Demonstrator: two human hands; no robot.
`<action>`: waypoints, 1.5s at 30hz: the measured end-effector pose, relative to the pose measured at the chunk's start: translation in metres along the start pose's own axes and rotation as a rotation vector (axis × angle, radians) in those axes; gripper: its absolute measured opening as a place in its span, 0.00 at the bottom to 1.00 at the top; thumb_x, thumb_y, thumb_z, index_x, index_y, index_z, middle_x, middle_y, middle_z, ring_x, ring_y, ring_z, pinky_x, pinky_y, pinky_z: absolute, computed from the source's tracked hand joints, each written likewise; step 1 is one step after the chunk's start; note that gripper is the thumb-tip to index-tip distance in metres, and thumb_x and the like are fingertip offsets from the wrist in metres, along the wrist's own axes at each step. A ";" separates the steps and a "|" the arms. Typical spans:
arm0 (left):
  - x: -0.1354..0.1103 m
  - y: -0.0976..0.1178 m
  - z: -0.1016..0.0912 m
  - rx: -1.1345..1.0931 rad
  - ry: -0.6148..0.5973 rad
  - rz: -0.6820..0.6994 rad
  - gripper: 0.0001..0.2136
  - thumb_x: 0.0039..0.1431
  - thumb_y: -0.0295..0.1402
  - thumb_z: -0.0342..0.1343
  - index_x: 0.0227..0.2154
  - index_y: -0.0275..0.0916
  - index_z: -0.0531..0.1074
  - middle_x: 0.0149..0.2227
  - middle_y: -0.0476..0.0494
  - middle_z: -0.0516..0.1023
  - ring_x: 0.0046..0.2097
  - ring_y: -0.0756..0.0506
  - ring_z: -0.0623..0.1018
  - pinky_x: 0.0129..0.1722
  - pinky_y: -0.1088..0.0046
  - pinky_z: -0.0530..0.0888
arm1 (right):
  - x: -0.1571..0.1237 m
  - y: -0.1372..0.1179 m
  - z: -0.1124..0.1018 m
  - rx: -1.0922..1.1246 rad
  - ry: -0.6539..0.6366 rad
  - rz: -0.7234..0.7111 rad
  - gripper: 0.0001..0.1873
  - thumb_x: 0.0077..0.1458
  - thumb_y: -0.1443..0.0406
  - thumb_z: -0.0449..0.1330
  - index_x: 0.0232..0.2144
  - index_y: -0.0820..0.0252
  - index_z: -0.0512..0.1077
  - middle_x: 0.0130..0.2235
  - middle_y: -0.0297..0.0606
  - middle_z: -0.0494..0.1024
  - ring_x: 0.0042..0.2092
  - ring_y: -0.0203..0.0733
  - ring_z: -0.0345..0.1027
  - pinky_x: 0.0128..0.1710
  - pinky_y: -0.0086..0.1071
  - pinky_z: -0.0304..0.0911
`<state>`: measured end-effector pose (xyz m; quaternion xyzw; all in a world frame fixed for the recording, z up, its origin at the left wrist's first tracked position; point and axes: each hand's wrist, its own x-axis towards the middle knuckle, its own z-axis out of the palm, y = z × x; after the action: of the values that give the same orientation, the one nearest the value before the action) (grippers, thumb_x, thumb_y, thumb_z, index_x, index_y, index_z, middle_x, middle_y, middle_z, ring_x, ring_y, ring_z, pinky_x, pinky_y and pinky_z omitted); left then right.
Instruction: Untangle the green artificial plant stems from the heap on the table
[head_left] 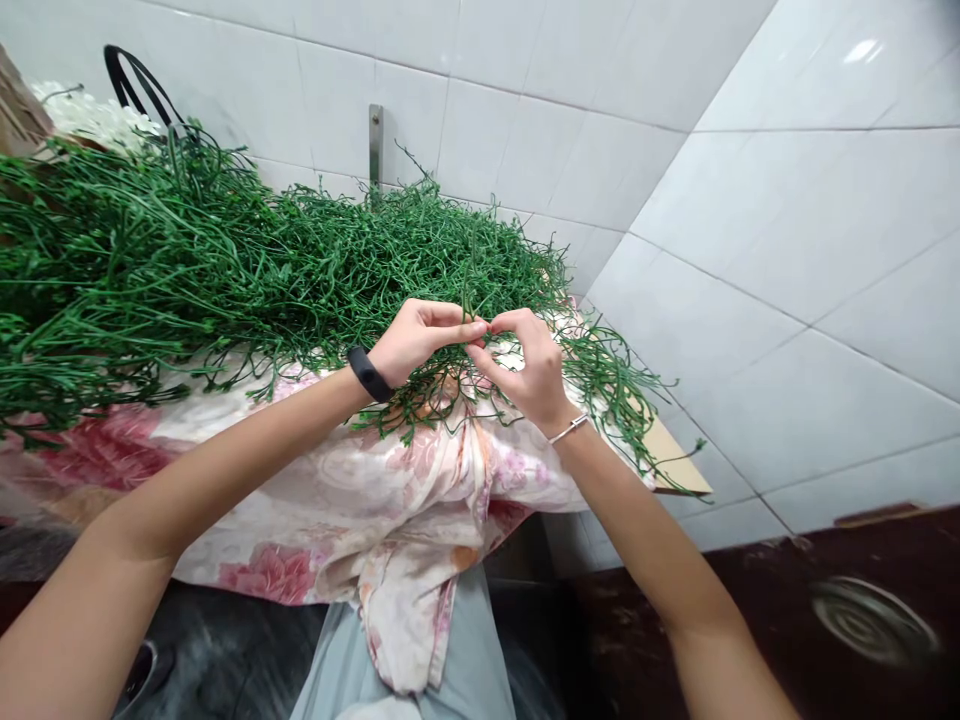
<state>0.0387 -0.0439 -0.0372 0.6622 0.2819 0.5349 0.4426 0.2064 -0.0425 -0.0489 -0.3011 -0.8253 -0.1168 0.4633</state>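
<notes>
White-tiled back wall point(577, 60) is running across top, dark thin grout lines crossing it. Right wall point(840, 230), also white-tiled, is joining it at slanting corner. Light reflection point(864, 50) is gleaming on glossy upper tiles. Narrow metal strip point(376, 150) is standing upright against back wall. Pink-flowered cloth point(427, 490) is draping over work surface, beige board edge point(679, 462) showing at right. Dark brown surface point(720, 640) is spreading below, blurred round object point(874, 620) lying there.

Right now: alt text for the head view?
The left hand pinches a thin green stem, the right hand close against it. Behind, tangled green stems lie heaped on a flowered cloth beside a white tiled wall.
</notes>
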 end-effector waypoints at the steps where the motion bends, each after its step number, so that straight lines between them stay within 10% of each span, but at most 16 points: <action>1: 0.000 0.000 0.001 0.003 0.001 0.003 0.14 0.42 0.38 0.61 0.14 0.34 0.68 0.20 0.50 0.70 0.31 0.51 0.71 0.33 0.74 0.64 | 0.000 0.000 0.000 -0.004 -0.003 -0.002 0.09 0.50 0.61 0.57 0.32 0.60 0.64 0.32 0.37 0.70 0.36 0.38 0.64 0.37 0.34 0.59; 33: 0.000 0.004 0.003 0.083 0.054 0.006 0.16 0.45 0.36 0.59 0.13 0.34 0.61 0.17 0.55 0.54 0.23 0.56 0.55 0.24 0.76 0.52 | -0.002 0.000 0.002 -0.050 -0.062 -0.033 0.05 0.56 0.64 0.49 0.31 0.60 0.61 0.27 0.34 0.62 0.29 0.33 0.54 0.31 0.30 0.53; 45: -0.002 -0.001 0.009 0.192 0.061 0.104 0.12 0.45 0.39 0.58 0.21 0.34 0.67 0.21 0.52 0.64 0.25 0.55 0.62 0.25 0.77 0.59 | 0.004 -0.003 0.004 0.737 -0.159 0.550 0.16 0.54 0.60 0.50 0.18 0.62 0.62 0.19 0.28 0.56 0.21 0.27 0.47 0.20 0.26 0.43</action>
<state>0.0467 -0.0476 -0.0390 0.6988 0.3105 0.5475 0.3399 0.2006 -0.0413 -0.0470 -0.3322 -0.7342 0.3345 0.4885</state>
